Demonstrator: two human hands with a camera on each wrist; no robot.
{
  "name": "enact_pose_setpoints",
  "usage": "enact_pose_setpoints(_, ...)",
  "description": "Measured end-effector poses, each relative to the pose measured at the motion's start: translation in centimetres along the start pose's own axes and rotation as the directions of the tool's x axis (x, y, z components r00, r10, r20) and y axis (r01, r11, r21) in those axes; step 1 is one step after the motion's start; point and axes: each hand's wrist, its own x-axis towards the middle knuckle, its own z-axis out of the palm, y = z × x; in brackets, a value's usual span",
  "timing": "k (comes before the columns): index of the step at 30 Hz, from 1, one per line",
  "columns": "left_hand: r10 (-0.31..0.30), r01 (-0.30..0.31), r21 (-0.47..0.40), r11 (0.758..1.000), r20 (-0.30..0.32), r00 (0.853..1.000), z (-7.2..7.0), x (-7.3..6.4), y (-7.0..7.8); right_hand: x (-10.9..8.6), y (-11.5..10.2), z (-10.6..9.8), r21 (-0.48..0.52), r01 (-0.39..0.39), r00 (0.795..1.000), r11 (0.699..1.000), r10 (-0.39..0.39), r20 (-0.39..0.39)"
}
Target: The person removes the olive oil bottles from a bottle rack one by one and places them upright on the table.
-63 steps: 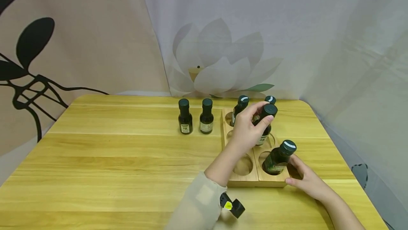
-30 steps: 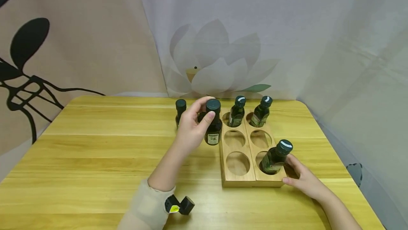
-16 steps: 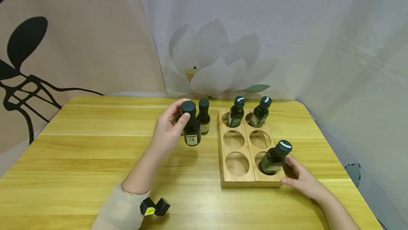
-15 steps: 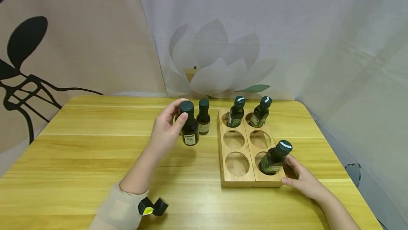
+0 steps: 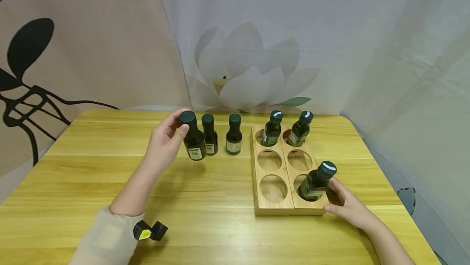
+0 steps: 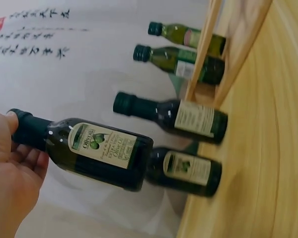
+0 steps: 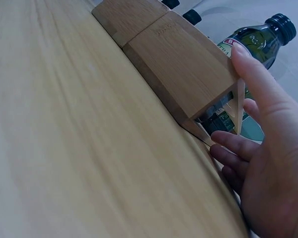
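Note:
My left hand (image 5: pixel 163 140) pinches a dark olive oil bottle (image 5: pixel 194 144) by its capped neck. In the left wrist view the bottle's label faces the camera. Above the table, this bottle hangs just left of two similar olive oil bottles, a nearer one (image 5: pixel 210 136) and one further right (image 5: pixel 233 136). At the near right corner of a wooden bottle rack (image 5: pixel 290 212), my right hand (image 5: pixel 349 205) grips the edge, thumb on the front and fingers along the side. An olive oil bottle (image 5: pixel 315 183) leans in the rack's front right hole, beside that hand.
Two more bottles, left (image 5: pixel 272 130) and right (image 5: pixel 300 129), stand tilted in the rack's back holes. The wooden table (image 5: pixel 110 175) ends at a printed cloth backdrop (image 5: pixel 257 32). A small black camera (image 5: pixel 150 230) sits on the left wrist.
My left hand has carried its bottle from over the rack's middle right hole leftward past the two standing bottles. My right hand stays on the rack's corner.

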Motion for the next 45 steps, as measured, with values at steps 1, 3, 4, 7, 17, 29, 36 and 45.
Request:
enact_pose_setpoints(1, 0.003, -0.003, 0.009, 1.0, -0.001, 1.0, -0.2, 0.1, -0.1, 0.0, 0.0, 0.0, 0.003, -0.001, 1.0, 1.0, 0.001, -0.002)
enact_pose_setpoints(3, 0.011, -0.011, 0.018, 1.0, -0.002, 1.0, -0.6, 0.4, -0.2, 0.0, 0.0, 0.0, 0.007, -0.003, 1.0, 1.0, 0.003, -0.004)
enact_pose_setpoints(4, 0.017, -0.017, 0.017, 1.0, -0.002, 1.0, -0.8, 0.5, -0.3, -0.1, 0.1, 0.0, 0.009, -0.005, 1.0, 1.0, 0.005, -0.006)
enact_pose_setpoints(7, 0.032, -0.032, 0.026, 0.999, -0.005, 0.999, -1.3, 1.0, -0.6, -0.1, 0.2, -0.1, 0.013, -0.009, 1.0, 1.0, 0.009, -0.003)
enact_pose_setpoints(17, 0.046, -0.044, 0.04, 0.998, -0.034, 0.998, -2.7, 2.7, -1.3, -0.1, 0.3, -0.2, 0.019, -0.022, 1.0, 1.0, 0.022, 0.0)
enact_pose_setpoints(29, -0.055, 0.055, 0.013, 0.998, -0.003, 0.998, -3.7, 4.0, -3.0, 0.0, 0.3, -0.1, 0.031, -0.001, 1.0, 1.0, 0.001, 0.005)
enact_pose_setpoints(36, -0.117, 0.115, 0.052, 0.992, 0.03, 0.993, -3.9, 3.8, -4.8, 0.0, 0.2, 0.0, 0.024, 0.0, 1.0, 1.0, 0.0, 0.004)
enact_pose_setpoints(45, -0.146, 0.142, 0.084, 0.986, 0.039, 0.989, -3.6, 3.2, -6.4, 0.0, 0.2, -0.2, 0.021, -0.001, 1.0, 1.0, 0.0, 0.007)
